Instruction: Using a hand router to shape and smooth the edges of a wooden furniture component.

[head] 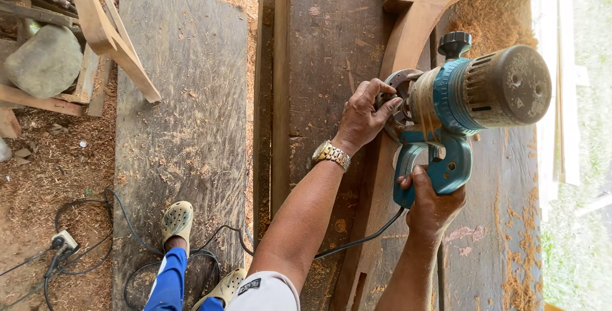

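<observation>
A teal electric router (475, 97), dusty with sawdust, stands on a curved pale wooden piece (408, 37) that lies on a dark workbench (331, 56). My right hand (433, 204) grips the router's teal handle from below. My left hand (364, 116), with a gold watch on the wrist, holds the round base plate at the router's left side. The black power cord (360, 241) runs from the handle down past my arms.
A worn plank (182, 126) lies on the sawdust-covered ground under my sandalled feet (177, 220). Black cables and a plug socket (64, 244) lie at lower left. A stone (44, 61) and a wooden frame (105, 27) sit at upper left. Sawdust piles at the bench's right side.
</observation>
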